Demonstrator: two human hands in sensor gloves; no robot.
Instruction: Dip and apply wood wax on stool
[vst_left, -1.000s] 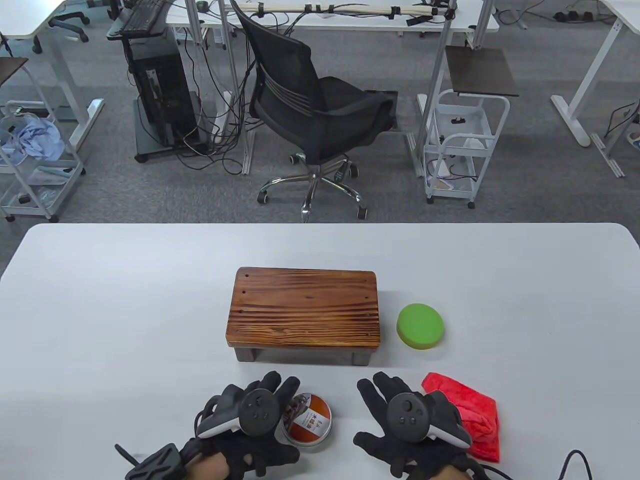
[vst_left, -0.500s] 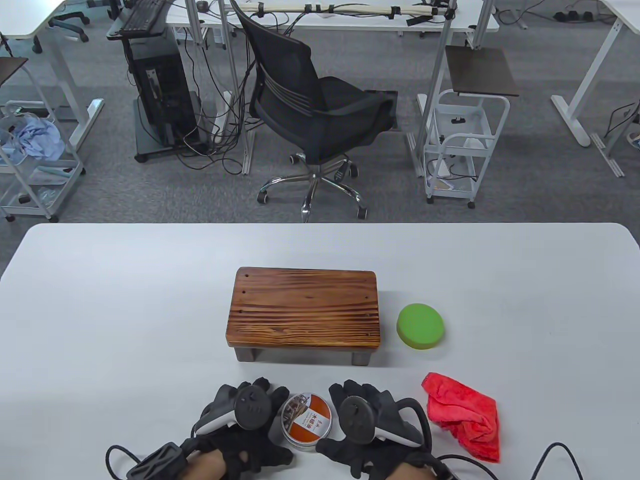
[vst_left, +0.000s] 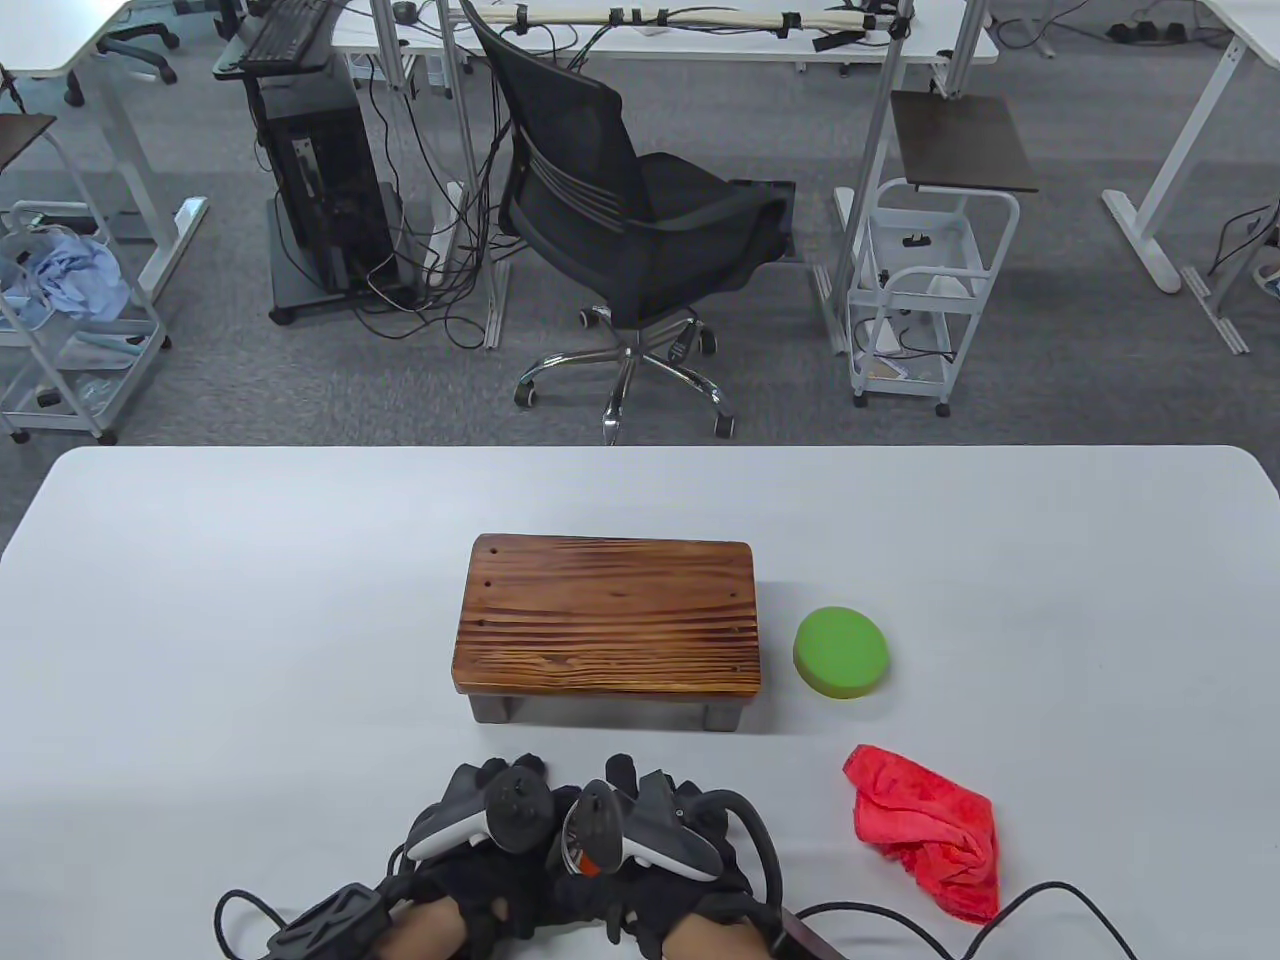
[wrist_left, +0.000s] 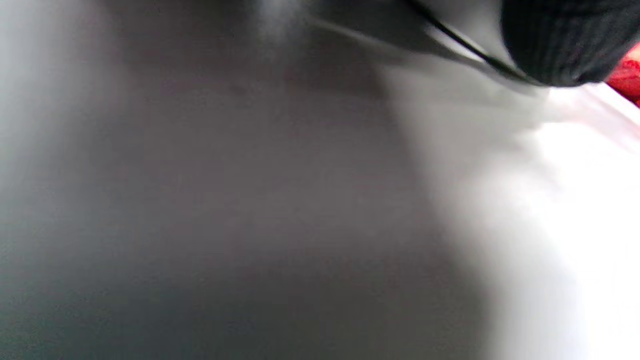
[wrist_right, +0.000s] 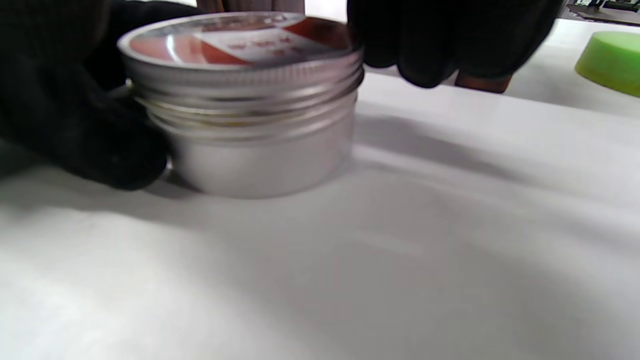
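Gripping the lidded wax tin (wrist_right: 245, 105) at the counter's (vst_left: 250, 600) near edge, the left hand (vst_left: 480, 830) steadies its body while the right hand (vst_left: 650, 830) clasps the lid, likely to unscrew it before dipping the green sponge (vst_left: 841, 652) for the stool (vst_left: 608, 618).

table (vst_left: 250, 600) | stool (vst_left: 607, 625) | tin (wrist_right: 245, 100) | green sponge (vst_left: 841, 652) | red cloth (vst_left: 930, 840)
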